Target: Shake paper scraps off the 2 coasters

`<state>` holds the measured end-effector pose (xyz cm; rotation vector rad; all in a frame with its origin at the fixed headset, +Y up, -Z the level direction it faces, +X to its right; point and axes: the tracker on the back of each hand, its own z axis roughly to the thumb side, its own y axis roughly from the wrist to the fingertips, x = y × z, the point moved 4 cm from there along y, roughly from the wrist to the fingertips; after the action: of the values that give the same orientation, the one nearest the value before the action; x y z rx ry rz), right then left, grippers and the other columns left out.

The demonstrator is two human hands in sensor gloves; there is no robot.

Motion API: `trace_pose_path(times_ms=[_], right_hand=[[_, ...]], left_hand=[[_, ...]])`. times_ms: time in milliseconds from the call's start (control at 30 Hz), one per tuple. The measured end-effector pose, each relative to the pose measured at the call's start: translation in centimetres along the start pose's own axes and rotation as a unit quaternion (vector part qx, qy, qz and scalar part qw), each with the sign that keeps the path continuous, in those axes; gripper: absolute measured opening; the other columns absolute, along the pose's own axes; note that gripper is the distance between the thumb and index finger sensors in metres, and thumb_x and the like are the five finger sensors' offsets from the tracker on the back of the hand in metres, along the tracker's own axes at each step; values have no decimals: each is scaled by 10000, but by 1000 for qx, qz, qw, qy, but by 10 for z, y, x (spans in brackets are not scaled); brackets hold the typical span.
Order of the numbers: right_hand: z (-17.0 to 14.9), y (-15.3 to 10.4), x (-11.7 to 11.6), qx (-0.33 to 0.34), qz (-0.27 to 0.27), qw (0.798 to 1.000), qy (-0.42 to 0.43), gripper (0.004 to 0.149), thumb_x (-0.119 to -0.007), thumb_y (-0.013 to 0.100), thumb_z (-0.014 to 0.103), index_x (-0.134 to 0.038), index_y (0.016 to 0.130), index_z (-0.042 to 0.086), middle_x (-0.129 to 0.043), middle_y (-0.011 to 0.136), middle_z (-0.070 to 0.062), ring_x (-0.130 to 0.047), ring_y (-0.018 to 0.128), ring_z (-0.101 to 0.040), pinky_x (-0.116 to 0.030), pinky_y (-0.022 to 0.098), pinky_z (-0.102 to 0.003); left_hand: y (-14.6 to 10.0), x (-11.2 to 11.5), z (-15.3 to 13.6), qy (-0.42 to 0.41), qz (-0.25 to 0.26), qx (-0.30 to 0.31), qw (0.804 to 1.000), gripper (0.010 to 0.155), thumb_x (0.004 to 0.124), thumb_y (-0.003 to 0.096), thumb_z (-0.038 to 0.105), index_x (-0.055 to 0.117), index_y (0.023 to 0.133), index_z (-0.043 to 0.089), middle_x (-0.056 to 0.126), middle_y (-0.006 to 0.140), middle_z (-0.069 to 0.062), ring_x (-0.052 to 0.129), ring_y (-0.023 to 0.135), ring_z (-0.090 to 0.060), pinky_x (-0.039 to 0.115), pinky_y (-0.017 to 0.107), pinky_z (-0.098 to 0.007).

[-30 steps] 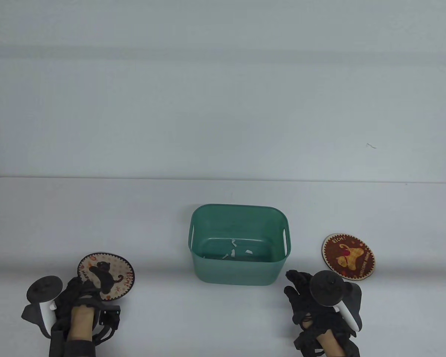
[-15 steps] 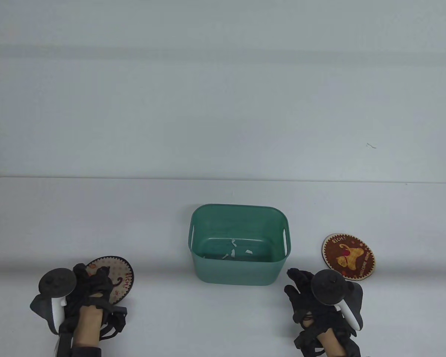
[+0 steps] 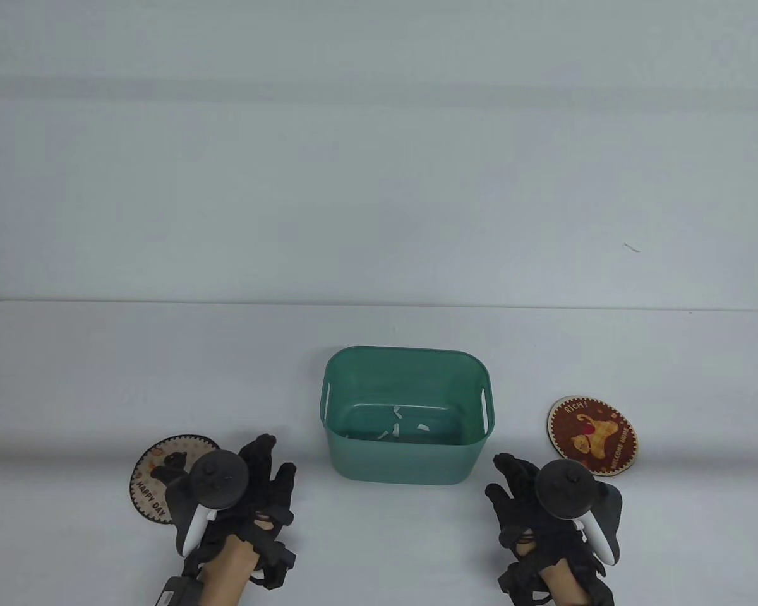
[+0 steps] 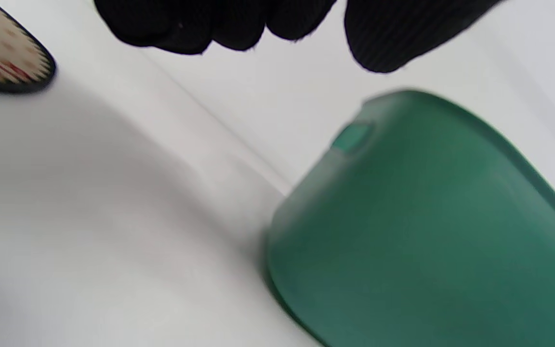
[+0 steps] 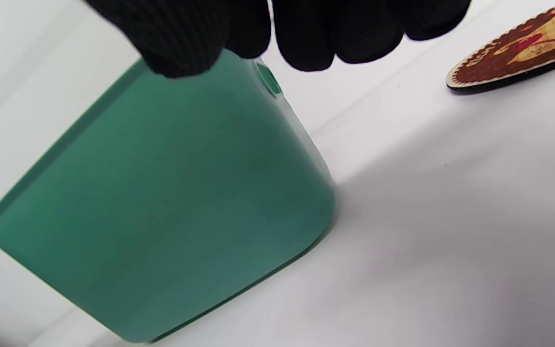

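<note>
We see a green bin standing upright at the middle of the white bench, with a few white paper scraps lying on its floor. Two round coasters lie flat on the bench, one on each side of the bin and well apart from it. The cream coaster, printed with a black cat, lies to the bin's left; the brown coaster, printed with a yellow cat, lies to its right. We make out no scraps on either face.

Our left hand hovers between the cream coaster and the bin, fingers spread and loosely extended, gripping nothing. Its tracker overlaps the coaster's right edge in the table view, so we cannot tell whether the hand touches the coaster there. In the left wrist view the fingertips hang free above the bench, with the coaster's rim at the far corner.

Our right hand rests near the bin's front right corner, just below the brown coaster and apart from it, its fingers relaxed and slightly curved, with nothing in them. The right wrist view shows those fingers hanging clear in front of the bin's wall.
</note>
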<state>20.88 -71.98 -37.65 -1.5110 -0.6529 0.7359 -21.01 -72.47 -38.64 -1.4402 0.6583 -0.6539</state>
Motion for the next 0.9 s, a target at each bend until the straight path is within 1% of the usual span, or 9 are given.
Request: trace_pose_path(times_ms=[67, 133, 167, 367, 433, 467, 633, 833, 900], right_hand=[[0, 1, -6, 0, 15, 1000, -2, 569, -715, 453, 382, -459, 943, 244, -496, 989, -96, -549, 889, -332, -499, 656, -509], [2, 3, -10, 2, 28, 1000, -5, 583, -713, 454, 387, -438, 948, 246, -474, 996, -97, -531, 900, -336, -490, 663, -511], [2, 3, -14, 2, 36, 999, -9, 589, -712, 454, 391, -428, 950, 249, -465, 1000, -96, -523, 906, -336, -486, 666, -513], [6, 5, -28, 3, 65, 998, -23, 606, -708, 454, 399, -403, 955, 248, -442, 1006, -99, -500, 919, -340, -463, 677, -522], [7, 4, -31, 5, 71, 997, -26, 605, -707, 455, 399, -402, 955, 248, -438, 1008, -98, -495, 921, -341, -460, 678, -524], [8, 4, -32, 6, 71, 997, -26, 606, -707, 455, 400, -401, 955, 248, -439, 1008, -98, -495, 921, -341, -459, 679, -525], [10, 1, -35, 9, 78, 997, -22, 605, -706, 454, 399, -402, 955, 248, -439, 1008, -98, -492, 923, -342, -457, 680, -526], [9, -1, -34, 10, 80, 997, -16, 603, -707, 454, 398, -407, 954, 245, -441, 1007, -98, -491, 925, -343, -453, 682, -530], [9, -1, -34, 12, 79, 997, -14, 598, -707, 455, 396, -413, 953, 244, -446, 1006, -97, -491, 926, -341, -452, 683, -530]], left_hand=[[0, 10, 12, 26, -34, 19, 999, 646, 747, 478, 442, 496, 993, 144, 534, 993, -178, 614, 886, -464, 648, 630, -513], [0, 17, 21, 32, -47, 47, 997, 655, 750, 474, 449, 491, 997, 152, 530, 1000, -176, 608, 895, -462, 642, 636, -517], [1, 23, 24, 35, -63, 56, 996, 652, 752, 473, 449, 502, 995, 148, 536, 997, -177, 613, 892, -465, 645, 633, -520], [1, 56, 30, 44, -155, 86, 983, 654, 733, 476, 451, 478, 1004, 161, 504, 1011, -181, 579, 912, -462, 624, 640, -532], [1, 60, 31, 55, -157, 88, 982, 651, 730, 475, 450, 482, 1003, 163, 510, 1011, -180, 583, 912, -462, 627, 637, -536], [1, 61, 31, 58, -159, 89, 982, 647, 728, 474, 449, 485, 1003, 165, 515, 1013, -157, 586, 912, -460, 629, 635, -537], [-1, 67, 28, 70, -162, 77, 981, 633, 718, 475, 452, 506, 998, 164, 543, 1005, -156, 611, 902, -458, 638, 628, -537], [-2, 68, 27, 78, -166, 72, 980, 626, 715, 476, 453, 516, 995, 164, 558, 999, -155, 624, 895, -457, 647, 623, -532], [-2, 68, 26, 78, -167, 70, 980, 623, 714, 475, 454, 524, 992, 162, 566, 993, -177, 631, 890, -458, 650, 621, -532]])
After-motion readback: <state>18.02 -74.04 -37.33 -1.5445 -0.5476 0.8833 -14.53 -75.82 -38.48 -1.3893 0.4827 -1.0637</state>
